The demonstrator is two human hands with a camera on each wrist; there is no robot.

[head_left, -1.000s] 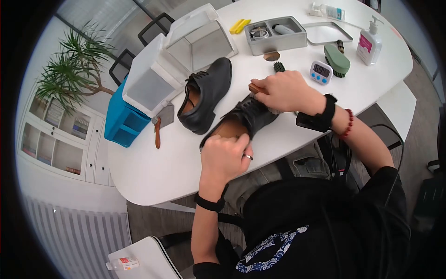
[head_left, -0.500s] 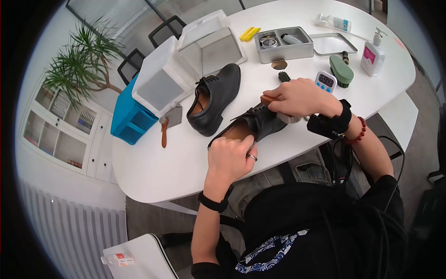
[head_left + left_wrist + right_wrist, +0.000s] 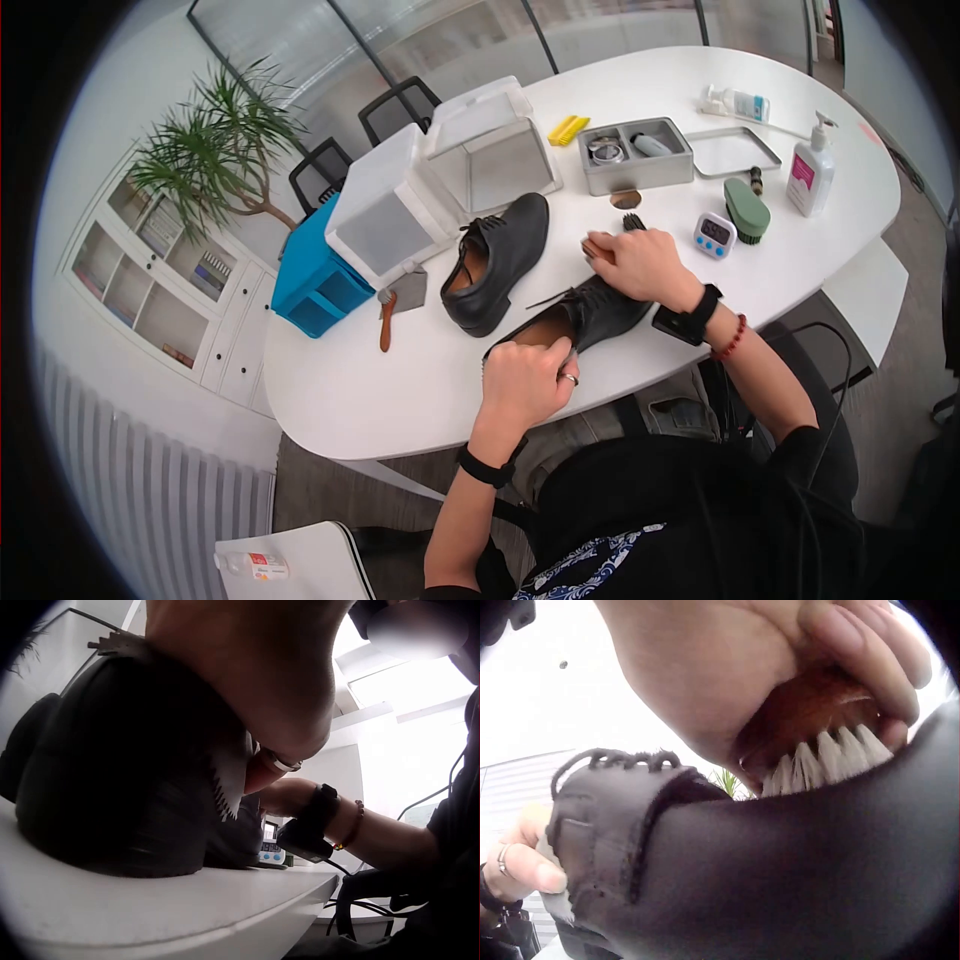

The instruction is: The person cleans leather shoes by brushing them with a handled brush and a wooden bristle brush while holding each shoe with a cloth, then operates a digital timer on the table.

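My right hand [image 3: 640,268] grips a brown wooden brush [image 3: 810,724], its pale bristles touching the upper of a black leather shoe [image 3: 612,312] in the right wrist view. The left hand [image 3: 525,385] holds the same shoe at its heel end, fingers curled over the opening; a ring is on one finger. A thin grey piece with a toothed edge [image 3: 226,776] shows between that hand and the shoe in the left wrist view. Another black laced shoe [image 3: 500,262] stands just beyond, touching neither hand.
Behind stand a clear-fronted white box [image 3: 390,205], a blue holder [image 3: 318,280] and a metal tin [image 3: 640,172]. A wooden-handled tool [image 3: 387,322] lies left. Toward the right are a timer [image 3: 715,235], a green brush [image 3: 746,208] and a pump bottle [image 3: 810,172].
The head view has tilted, so the table sits lower in it. My right hand with the brush has shifted over the held shoe; the left hand keeps its hold at the heel end.
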